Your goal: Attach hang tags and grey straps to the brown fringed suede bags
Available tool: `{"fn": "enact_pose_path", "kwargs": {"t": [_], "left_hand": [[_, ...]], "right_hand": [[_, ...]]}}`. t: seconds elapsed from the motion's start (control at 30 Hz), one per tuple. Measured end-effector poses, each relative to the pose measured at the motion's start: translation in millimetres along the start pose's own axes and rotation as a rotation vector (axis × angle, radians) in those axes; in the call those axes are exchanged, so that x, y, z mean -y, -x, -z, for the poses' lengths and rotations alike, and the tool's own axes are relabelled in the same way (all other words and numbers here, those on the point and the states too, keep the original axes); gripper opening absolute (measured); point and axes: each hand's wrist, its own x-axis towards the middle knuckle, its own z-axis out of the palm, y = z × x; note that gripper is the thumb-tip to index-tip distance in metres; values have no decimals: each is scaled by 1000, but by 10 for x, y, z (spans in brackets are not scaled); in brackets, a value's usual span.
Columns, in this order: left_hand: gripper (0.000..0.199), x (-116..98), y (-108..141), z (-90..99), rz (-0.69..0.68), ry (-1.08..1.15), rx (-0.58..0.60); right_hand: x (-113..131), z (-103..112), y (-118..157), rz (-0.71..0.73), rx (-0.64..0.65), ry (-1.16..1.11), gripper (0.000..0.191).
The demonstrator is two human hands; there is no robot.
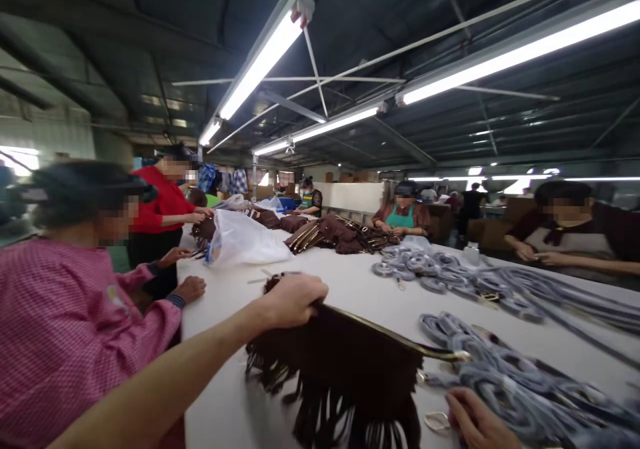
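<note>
A dark brown fringed bag (345, 355) with a gold zipper along its top edge hangs from my left hand (295, 300), whose fingers are closed on the upper edge. Its fringe dangles over the white table (225, 342). At the lower right my right hand (475, 417) is close to a gold metal ring (437, 422) and a bundle of grey coiled straps (515, 395). The fingers of that hand are bent together, and whether something small is between them is hidden.
More grey strap coils (430, 262) lie farther back on the right. Brown fringed pieces (340, 233) and a translucent plastic bag (245, 239) are piled across the table. A person in pink (85, 315) sits close at left; other people stand or sit around the table.
</note>
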Motion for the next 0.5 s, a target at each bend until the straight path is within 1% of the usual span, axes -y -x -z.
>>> {"fn": "enact_pose_path", "kwargs": {"t": [0.03,0.07,0.1,0.13,0.17,0.2,0.23,0.33,0.37,0.4,0.43,0.47,0.5], "left_hand": [[16,-117,-38,104,-24,-99,-62],[13,-224,-72,157,-34,-175,-129],[12,-312,-99,151,-41,-233,-191],[12,-380,-116,77,-49,-277,-236],[13,-425,-121,-63,-59,-307,-254],[14,-450,-111,-264,-68,-327,-244],[14,-459,-84,-514,-78,-335,-207],[12,-452,93,-1367,-34,-317,6],[12,-456,170,-1612,-6,-302,83],[12,-465,245,-1804,12,-290,132],[11,-477,309,-1932,30,-277,169],[9,-490,358,-1993,46,-268,200],[9,-498,390,-1988,51,-260,228]], "right_hand": [[17,-3,12,3,-13,-10,35],[18,-5,19,7,-22,-20,35],[6,-4,21,5,-35,-27,35],[-15,1,19,-2,-51,-26,35],[-41,9,17,-2,-62,-16,35],[-66,21,16,9,-66,2,34],[-87,36,17,32,-64,25,33],[-114,80,34,124,-26,78,32],[-113,90,38,129,-16,85,32],[-108,97,39,117,-7,92,33],[-103,102,35,94,6,101,35],[-98,106,29,67,16,110,38],[-93,113,20,36,19,121,40]]}}
